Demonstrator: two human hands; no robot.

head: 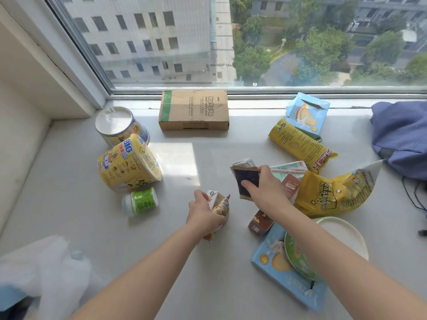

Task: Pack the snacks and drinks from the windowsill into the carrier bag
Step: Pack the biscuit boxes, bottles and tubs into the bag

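Two pickups in hand at once. White carrier bag [46, 269] lies crumpled at the near left of the windowsill [184, 285]. Left hand [203, 213] grips a small carton [212, 197] together with a crinkly snack packet [222, 210]. Right hand [261, 188] pinches a dark packet [246, 181], held on edge. Next move probably needs both loads carried left and the bag mouth found. Farther off, the yellow noodle tub [129, 162] and popcorn bag [332, 195] are unpacked.

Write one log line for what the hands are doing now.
step: gathering snacks | left hand: grips carton | right hand: holds dark packet | bag: lower left, blurred
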